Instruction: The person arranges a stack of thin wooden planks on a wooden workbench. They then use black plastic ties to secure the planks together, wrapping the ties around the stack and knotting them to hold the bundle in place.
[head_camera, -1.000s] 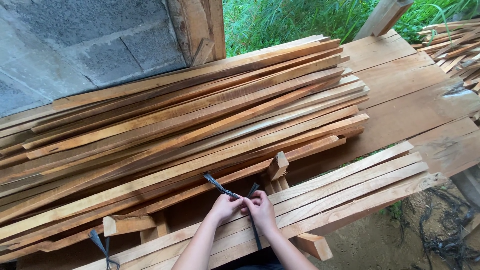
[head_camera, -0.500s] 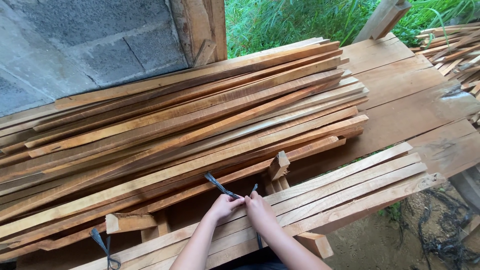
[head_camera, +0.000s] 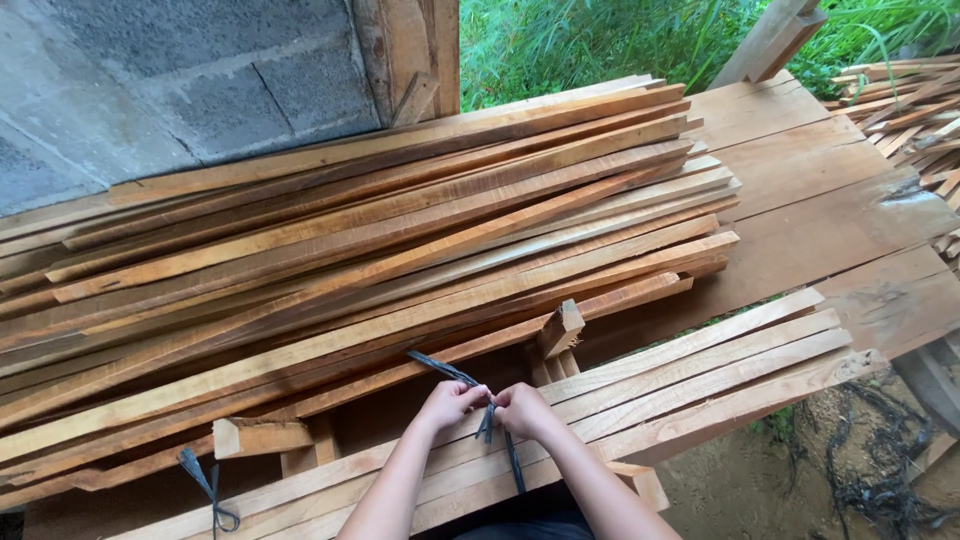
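Black strap tie (head_camera: 208, 490) knotted at far left of the near slat bundle (head_camera: 700, 385), nobody touching it. Left hand (head_camera: 450, 403): fingers curled tight, pinching a dark strap (head_camera: 445, 368) whose free end runs up-left over the slats. Right hand (head_camera: 523, 408): also closed, pinching the same strap just beside the left; knuckles nearly touching. Strap tail hangs down between the wrists across the bundle. Big loose plank stack (head_camera: 380, 230) sits behind, against the block wall (head_camera: 180, 90).
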